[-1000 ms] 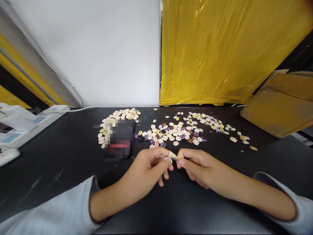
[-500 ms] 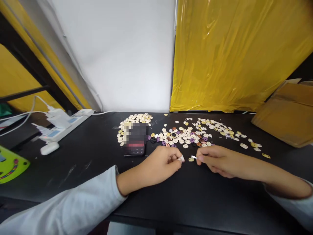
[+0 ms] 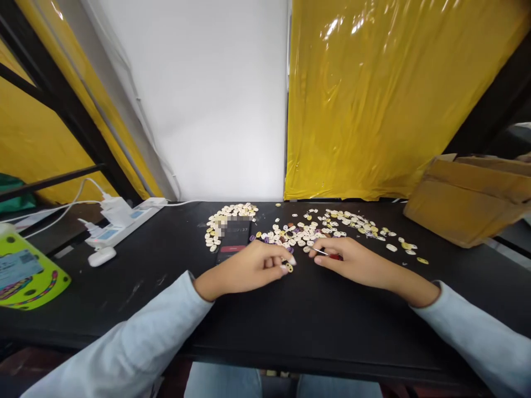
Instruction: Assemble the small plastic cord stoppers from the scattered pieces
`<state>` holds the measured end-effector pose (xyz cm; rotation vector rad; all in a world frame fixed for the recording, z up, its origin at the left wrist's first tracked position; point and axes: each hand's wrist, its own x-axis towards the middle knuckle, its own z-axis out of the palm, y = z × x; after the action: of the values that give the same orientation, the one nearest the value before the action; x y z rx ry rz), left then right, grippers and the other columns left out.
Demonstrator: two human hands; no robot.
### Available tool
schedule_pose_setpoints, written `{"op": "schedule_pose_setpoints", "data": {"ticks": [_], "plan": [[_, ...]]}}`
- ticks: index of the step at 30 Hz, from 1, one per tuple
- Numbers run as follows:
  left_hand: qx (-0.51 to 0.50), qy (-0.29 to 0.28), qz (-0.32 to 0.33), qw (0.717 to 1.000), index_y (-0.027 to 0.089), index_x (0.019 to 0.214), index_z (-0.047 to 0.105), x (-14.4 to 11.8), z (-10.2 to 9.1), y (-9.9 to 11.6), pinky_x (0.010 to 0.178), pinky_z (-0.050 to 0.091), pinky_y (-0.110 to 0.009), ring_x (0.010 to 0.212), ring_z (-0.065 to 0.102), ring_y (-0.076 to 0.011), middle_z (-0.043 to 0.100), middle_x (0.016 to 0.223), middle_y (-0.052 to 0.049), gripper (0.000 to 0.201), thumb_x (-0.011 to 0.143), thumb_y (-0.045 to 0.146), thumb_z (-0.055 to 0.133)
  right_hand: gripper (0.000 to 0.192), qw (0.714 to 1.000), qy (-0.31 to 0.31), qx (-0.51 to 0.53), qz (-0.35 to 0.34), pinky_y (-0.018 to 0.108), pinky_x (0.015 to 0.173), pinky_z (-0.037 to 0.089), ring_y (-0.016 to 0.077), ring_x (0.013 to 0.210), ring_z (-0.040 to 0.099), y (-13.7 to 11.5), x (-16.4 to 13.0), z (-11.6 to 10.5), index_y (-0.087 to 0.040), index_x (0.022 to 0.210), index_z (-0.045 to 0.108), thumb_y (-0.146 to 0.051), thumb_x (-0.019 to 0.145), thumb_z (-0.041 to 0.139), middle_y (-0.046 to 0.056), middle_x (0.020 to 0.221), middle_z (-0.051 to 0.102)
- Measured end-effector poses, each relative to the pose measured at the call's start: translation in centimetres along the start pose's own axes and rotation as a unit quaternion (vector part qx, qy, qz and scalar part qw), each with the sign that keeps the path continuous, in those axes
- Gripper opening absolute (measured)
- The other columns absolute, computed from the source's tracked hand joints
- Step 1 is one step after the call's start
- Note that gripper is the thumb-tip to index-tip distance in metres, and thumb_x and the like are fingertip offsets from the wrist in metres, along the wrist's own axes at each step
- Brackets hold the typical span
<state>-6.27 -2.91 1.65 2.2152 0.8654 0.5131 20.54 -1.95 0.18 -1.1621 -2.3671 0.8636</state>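
My left hand [image 3: 251, 268] is bent in a pinch, with a small pale oval two-holed button [image 3: 289, 268] at the tips of its thumb and index finger. Something white shows on the index fingertip. To its right, my right hand [image 3: 352, 260] is closed around a thin metal tool with a red handle [image 3: 335, 256]. The tool's narrow tip points left, towards the pile; its exact kind is hard to make out. Just beyond both hands lies a mixed pile of buttons [image 3: 298, 235], mostly cream with some purple, brown and yellow ones.
A phone [image 3: 235, 235] lies beside a heap of cream buttons [image 3: 212, 241]. More loose buttons [image 3: 360, 221] spread to the right, near a cardboard box [image 3: 460, 199]. On the left are a power strip [image 3: 143, 214], a white earbud case [image 3: 102, 256] and a green container [image 3: 50, 284].
The pale button that lay on the table between my hands is now at my left fingertips. Both hands have shifted left in view, and the camera view has turned slightly.
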Motion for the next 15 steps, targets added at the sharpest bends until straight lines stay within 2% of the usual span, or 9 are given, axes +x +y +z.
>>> {"op": "schedule_pose_setpoints", "data": {"ticks": [2, 4, 6, 9, 12, 14, 15], "plan": [[0.052, 0.100, -0.033, 0.993, 0.016, 0.102, 0.070, -0.8, -2.1, -0.5, 0.056, 0.041, -0.022, 0.060, 0.056, -0.0120, 0.067, 0.074, -0.001, 0.022, 0.092, 0.030, 0.055, 0.025, 0.999, 0.042, -0.013, 0.010, 0.026, 0.058, 0.034, 0.0133, 0.061, 0.045, 0.5, 0.1, -0.1, -0.019, 0.109, 0.067, -0.035, 0.096, 0.052, -0.002, 0.069, 0.054], [0.123, 0.232, -0.058, 0.963, 0.015, 0.099, 0.070, -1.6, -4.3, -1.2, 0.061, 0.045, -0.025, 0.062, 0.058, -0.0137, 0.069, 0.076, -0.002, 0.023, 0.091, 0.032, 0.057, 0.026, 0.998, 0.057, -0.038, 0.009, 0.027, 0.060, 0.036, 0.0142, 0.062, 0.049, 1.0, 0.3, 0.0, -0.020, 0.110, 0.069, -0.033, 0.095, 0.052, 0.000, 0.072, 0.059], [0.168, 0.299, -0.090, 0.935, 0.014, 0.095, 0.070, -2.2, -5.9, -1.8, 0.065, 0.046, -0.027, 0.068, 0.061, -0.0167, 0.070, 0.078, -0.003, 0.022, 0.090, 0.032, 0.058, 0.026, 0.997, 0.053, -0.058, 0.005, 0.027, 0.062, 0.038, 0.0148, 0.064, 0.052, 1.2, 0.4, 0.2, -0.021, 0.109, 0.071, -0.031, 0.094, 0.053, 0.002, 0.076, 0.064], [0.209, 0.278, -0.098, 0.932, 0.015, 0.092, 0.071, -2.6, -5.6, -1.9, 0.068, 0.049, -0.029, 0.072, 0.063, -0.0178, 0.071, 0.083, -0.005, 0.019, 0.089, 0.029, 0.058, 0.025, 0.996, 0.040, -0.078, 0.006, 0.027, 0.061, 0.038, 0.0151, 0.062, 0.054, 1.2, 0.4, 0.5, -0.020, 0.104, 0.074, -0.030, 0.092, 0.055, 0.002, 0.071, 0.063], [0.233, 0.194, -0.038, 0.952, 0.017, 0.102, 0.070, -2.5, -2.9, -1.3, 0.078, 0.053, -0.031, 0.085, 0.065, -0.0190, 0.069, 0.098, -0.007, 0.020, 0.091, 0.021, 0.054, 0.026, 0.994, 0.059, -0.095, 0.009, 0.027, 0.060, 0.036, 0.0153, 0.060, 0.053, 1.1, 0.3, 0.5, -0.021, 0.105, 0.073, -0.033, 0.093, 0.053, 0.001, 0.067, 0.060], [0.252, 0.134, 0.013, 0.958, 0.019, 0.111, 0.068, -2.4, -1.0, -0.8, 0.097, 0.050, -0.037, 0.106, 0.062, -0.0221, 0.066, 0.112, -0.009, 0.024, 0.092, 0.019, 0.053, 0.029, 0.992, 0.068, -0.106, 0.009, 0.028, 0.061, 0.037, 0.0162, 0.061, 0.054, 1.0, 0.3, 0.4, -0.022, 0.113, 0.071, -0.035, 0.095, 0.052, 0.001, 0.069, 0.062], [0.259, 0.117, 0.021, 0.959, 0.019, 0.113, 0.067, -2.4, -0.3, -0.6, 0.100, 0.049, -0.037, 0.109, 0.062, -0.0220, 0.066, 0.114, -0.009, 0.025, 0.094, 0.017, 0.051, 0.031, 0.992, 0.064, -0.112, 0.006, 0.028, 0.062, 0.037, 0.0168, 0.062, 0.054, 0.9, 0.3, 0.4, -0.023, 0.116, 0.071, -0.035, 0.095, 0.051, 0.002, 0.070, 0.063]]}}
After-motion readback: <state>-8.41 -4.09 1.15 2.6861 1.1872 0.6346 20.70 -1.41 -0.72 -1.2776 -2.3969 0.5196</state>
